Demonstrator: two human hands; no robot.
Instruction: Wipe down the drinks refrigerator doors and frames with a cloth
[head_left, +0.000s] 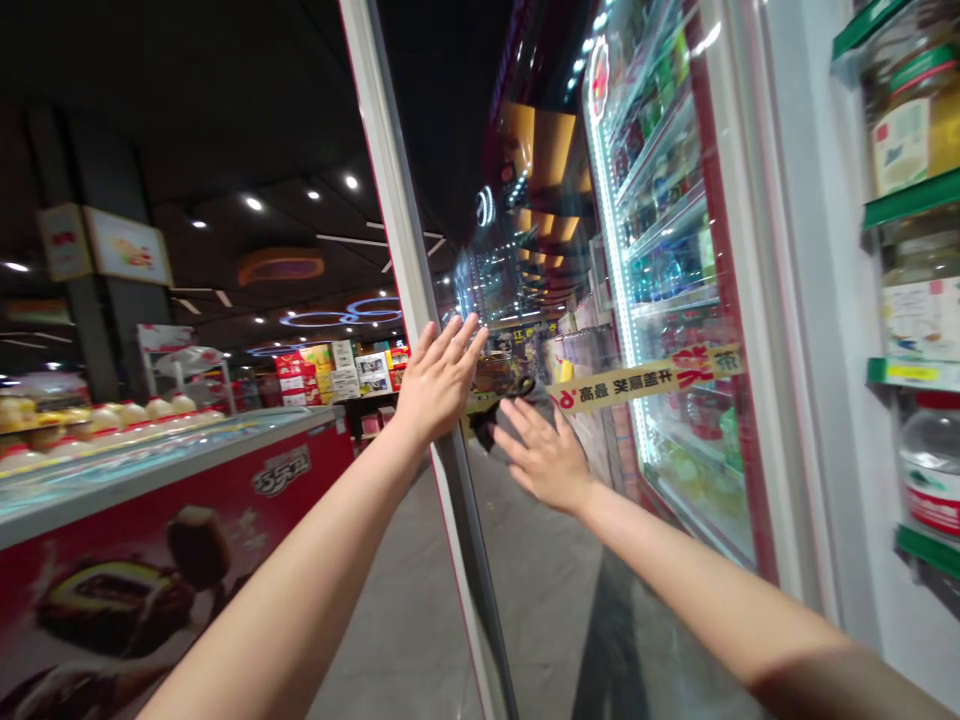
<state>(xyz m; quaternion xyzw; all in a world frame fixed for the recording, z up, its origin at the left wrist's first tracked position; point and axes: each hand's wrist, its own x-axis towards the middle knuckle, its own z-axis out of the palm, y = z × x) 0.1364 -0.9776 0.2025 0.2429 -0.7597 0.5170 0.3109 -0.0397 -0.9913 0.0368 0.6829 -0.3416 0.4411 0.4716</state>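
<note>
a glass cooler door (540, 600) is met at its metal frame (394, 190) by the flat, spread left hand (439, 385), while a dark cloth (487, 425) is pressed to the pane under the open, ungripping right hand (544, 460), with open floor (397, 620) left between door and freezer (187, 480).

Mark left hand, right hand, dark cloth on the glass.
left hand (439, 388): head view, back of the hand
right hand (544, 462): head view, back of the hand
dark cloth (486, 428): head view, its lower part
</note>
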